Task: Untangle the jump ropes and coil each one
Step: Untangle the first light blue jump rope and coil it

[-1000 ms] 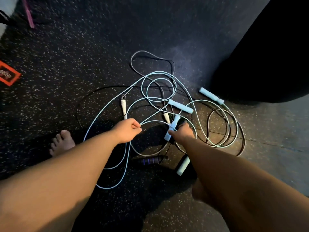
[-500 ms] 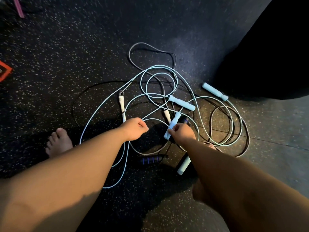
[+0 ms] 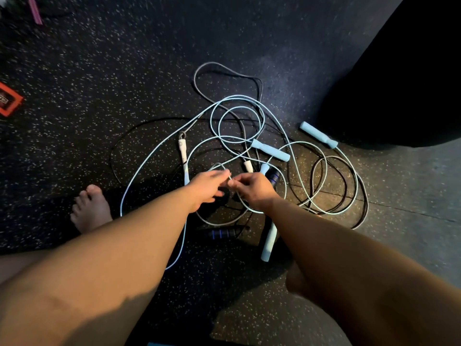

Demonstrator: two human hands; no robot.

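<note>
Untangling was barely begun: right hand pinched a strand of the jump ropes; adjacent left hand, grip unclear; none coiled.

Your left hand and right hand meet over tangled jump ropes on the speckled floor. Your right fingers curl and pinch the light blue rope where it loops up. Your left fingers stretch to that same loop, too blurred to show a grip. A black rope and a white handle lie in the tangle. Your bare foot rests to the left.
</note>
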